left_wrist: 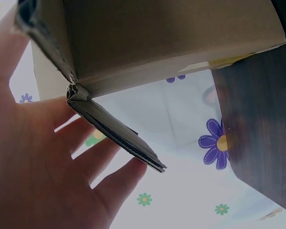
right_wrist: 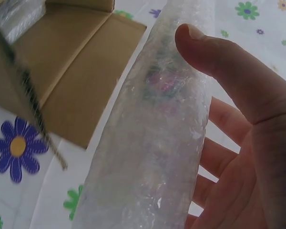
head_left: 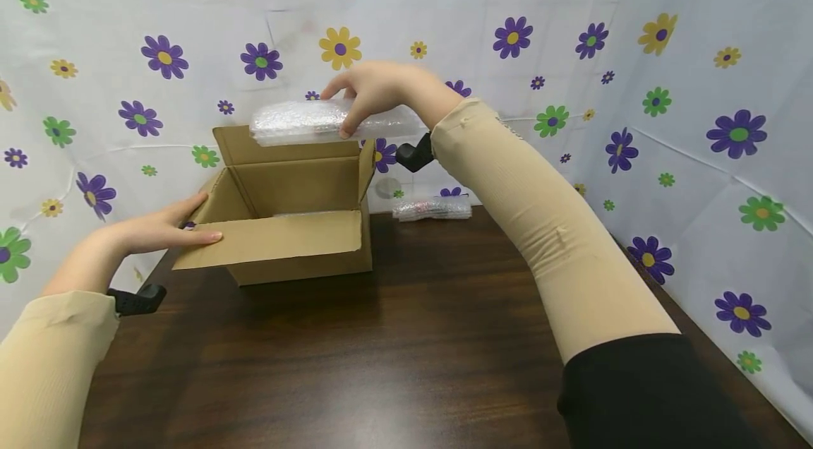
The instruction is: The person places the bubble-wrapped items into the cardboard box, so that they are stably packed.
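An open cardboard box [head_left: 305, 265] stands on the table, its flaps spread outward. My left hand [head_left: 159, 226] holds the box at its left front corner, thumb on the front flap. In the left wrist view its fingers [left_wrist: 107, 157] lie spread behind a side flap [left_wrist: 119, 131]. Above the box's right back part, my right hand [head_left: 381, 89] grips a long, flat bubble-wrapped package [head_left: 298, 121], thumb on the near side and fingers across the far side. Pink and green marks show through the wrap [right_wrist: 162, 83]; the item inside is unclear.
A second bubble-wrapped bundle [head_left: 435, 207] lies at the table's back edge, right of the box. More bubble wrap [right_wrist: 21, 19] shows inside the box. Flower-printed white cloth [head_left: 406, 25] hangs behind and to the right of the dark wooden table [head_left: 444, 336].
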The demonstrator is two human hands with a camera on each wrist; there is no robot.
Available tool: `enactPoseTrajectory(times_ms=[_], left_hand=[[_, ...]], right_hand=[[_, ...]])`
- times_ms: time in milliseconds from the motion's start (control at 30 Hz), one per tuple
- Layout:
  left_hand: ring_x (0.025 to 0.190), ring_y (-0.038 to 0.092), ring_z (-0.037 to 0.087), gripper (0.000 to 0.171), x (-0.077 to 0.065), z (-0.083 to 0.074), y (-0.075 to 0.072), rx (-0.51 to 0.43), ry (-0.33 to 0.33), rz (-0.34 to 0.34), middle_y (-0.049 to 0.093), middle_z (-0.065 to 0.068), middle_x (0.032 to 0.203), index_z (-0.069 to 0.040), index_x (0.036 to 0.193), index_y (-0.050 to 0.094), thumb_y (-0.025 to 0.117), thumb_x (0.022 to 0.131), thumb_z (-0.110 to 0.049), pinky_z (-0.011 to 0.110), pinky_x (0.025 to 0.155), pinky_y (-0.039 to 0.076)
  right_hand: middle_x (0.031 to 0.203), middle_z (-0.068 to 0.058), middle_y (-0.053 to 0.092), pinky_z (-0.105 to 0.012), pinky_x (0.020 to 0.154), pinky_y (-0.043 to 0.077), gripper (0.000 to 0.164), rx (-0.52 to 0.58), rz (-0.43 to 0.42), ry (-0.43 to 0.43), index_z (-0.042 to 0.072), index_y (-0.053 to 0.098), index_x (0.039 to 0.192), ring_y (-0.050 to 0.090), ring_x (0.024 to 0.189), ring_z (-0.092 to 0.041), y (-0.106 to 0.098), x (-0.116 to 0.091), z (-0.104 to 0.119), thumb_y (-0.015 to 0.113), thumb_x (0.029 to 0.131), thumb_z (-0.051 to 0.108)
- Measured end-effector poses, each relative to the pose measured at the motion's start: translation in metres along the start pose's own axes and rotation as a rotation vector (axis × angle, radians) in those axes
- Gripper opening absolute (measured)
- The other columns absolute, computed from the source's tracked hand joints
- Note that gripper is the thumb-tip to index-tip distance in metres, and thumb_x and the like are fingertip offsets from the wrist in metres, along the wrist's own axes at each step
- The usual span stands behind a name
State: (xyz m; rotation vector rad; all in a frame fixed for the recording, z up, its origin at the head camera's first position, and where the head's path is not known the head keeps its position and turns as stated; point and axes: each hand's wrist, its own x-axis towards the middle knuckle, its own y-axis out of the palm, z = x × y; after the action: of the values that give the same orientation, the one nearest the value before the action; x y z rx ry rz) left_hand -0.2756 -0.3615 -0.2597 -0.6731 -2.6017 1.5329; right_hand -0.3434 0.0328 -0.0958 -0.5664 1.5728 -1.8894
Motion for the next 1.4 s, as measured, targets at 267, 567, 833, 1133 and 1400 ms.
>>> enactPoseTrajectory(times_ms=[267, 567, 833, 1133, 1400], left_hand=[[0.137, -0.001, 0.059, 0.098, -0.001, -0.002, 0.0, 0.008, -0.005, 0.009, -0.006, 0.037, 0.153, 0.0, 0.152, -0.01, 0.06, 0.094, -0.034, 0.076, 0.097, 0.014], [0.136, 0.001, 0.059, 0.098, 0.0, 0.001, 0.001, -0.023, 0.018, 0.005, -0.005, 0.037, 0.153, 0.002, 0.152, -0.011, 0.061, 0.094, -0.031, 0.076, 0.098, 0.015], [0.136, 0.001, 0.058, 0.098, 0.0, 0.006, 0.001, -0.04, 0.041, -0.026, -0.004, 0.036, 0.154, -0.003, 0.153, -0.011, 0.061, 0.094, -0.033, 0.077, 0.096, 0.014], [0.137, 0.001, 0.059, 0.099, 0.001, 0.0, 0.0, -0.016, 0.019, -0.012, -0.008, 0.034, 0.154, -0.003, 0.153, -0.013, 0.06, 0.094, -0.034, 0.077, 0.098, 0.014], [0.137, 0.002, 0.059, 0.098, 0.001, -0.002, 0.0, -0.015, 0.033, -0.021, -0.004, 0.034, 0.155, -0.008, 0.154, -0.011, 0.061, 0.093, -0.032, 0.077, 0.097, 0.016]], right_hand=[[0.138, -0.001, 0.05, -0.029, 0.097, 0.039, 0.074, 0.059, -0.009, -0.064, 0.026, 0.047, 0.145, 0.044, 0.125, -0.015, 0.011, 0.024, 0.024, 0.08, 0.079, 0.038], [0.137, 0.004, 0.051, -0.026, 0.096, 0.039, 0.074, 0.057, 0.0, -0.091, 0.027, 0.048, 0.144, 0.046, 0.119, -0.013, 0.035, 0.052, 0.046, 0.08, 0.078, 0.036], [0.148, 0.008, 0.042, -0.024, 0.104, 0.035, 0.077, 0.165, 0.04, -0.076, 0.022, 0.044, 0.147, 0.042, 0.128, -0.011, 0.062, 0.071, 0.053, 0.081, 0.079, 0.027], [0.151, 0.009, 0.038, -0.024, 0.108, 0.031, 0.075, 0.11, 0.075, -0.029, 0.023, 0.041, 0.148, 0.035, 0.136, -0.009, 0.083, 0.086, 0.05, 0.077, 0.083, 0.028], [0.154, 0.009, 0.034, -0.026, 0.109, 0.03, 0.075, 0.084, 0.057, 0.051, 0.025, 0.038, 0.15, 0.028, 0.14, -0.01, 0.102, 0.096, 0.048, 0.075, 0.085, 0.026]])
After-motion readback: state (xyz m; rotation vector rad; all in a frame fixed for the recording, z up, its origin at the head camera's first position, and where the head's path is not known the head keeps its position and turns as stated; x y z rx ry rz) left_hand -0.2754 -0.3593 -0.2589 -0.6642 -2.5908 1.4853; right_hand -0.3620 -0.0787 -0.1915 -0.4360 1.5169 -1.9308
